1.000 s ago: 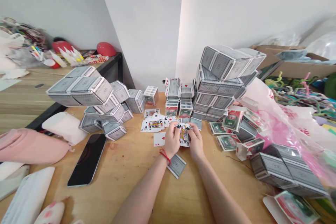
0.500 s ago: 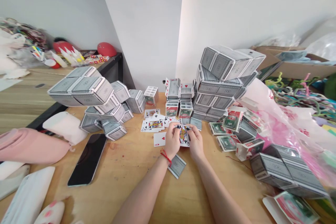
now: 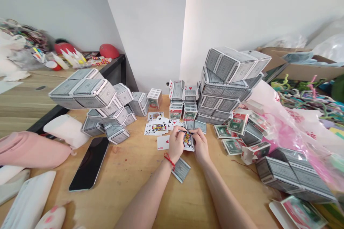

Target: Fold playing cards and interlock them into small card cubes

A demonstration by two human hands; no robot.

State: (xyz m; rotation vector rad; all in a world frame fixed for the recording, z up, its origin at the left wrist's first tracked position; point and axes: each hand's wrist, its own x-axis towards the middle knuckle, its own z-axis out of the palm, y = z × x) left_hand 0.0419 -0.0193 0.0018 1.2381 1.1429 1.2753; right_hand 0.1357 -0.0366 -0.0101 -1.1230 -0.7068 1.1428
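Between my hands is a playing card (image 3: 188, 141), a queen of clubs, face up. My left hand (image 3: 177, 143) pinches its far left edge, and my right hand (image 3: 201, 144) pinches its far right edge. Both sets of fingertips meet near the top of the card. A face-down card (image 3: 181, 170) lies on the table close to my left wrist, which wears a red string bracelet. Left of my hand an ace of hearts (image 3: 163, 142) lies face up. Beyond it spreads a loose group of face-up cards (image 3: 159, 127). Another face-down card (image 3: 200, 126) is just past my right fingers.
Blocks built of folded cards are stacked at the left (image 3: 91, 89) and right (image 3: 223, 86). Card boxes (image 3: 234, 146) lie to the right beside a pink plastic bag (image 3: 292, 118). A black phone (image 3: 89, 164) rests at the left. Small card boxes (image 3: 176, 111) stand by the wall.
My fingertips have drawn closer together at the far edge of the queen, and more of its face shows. Everything else on the table is still.
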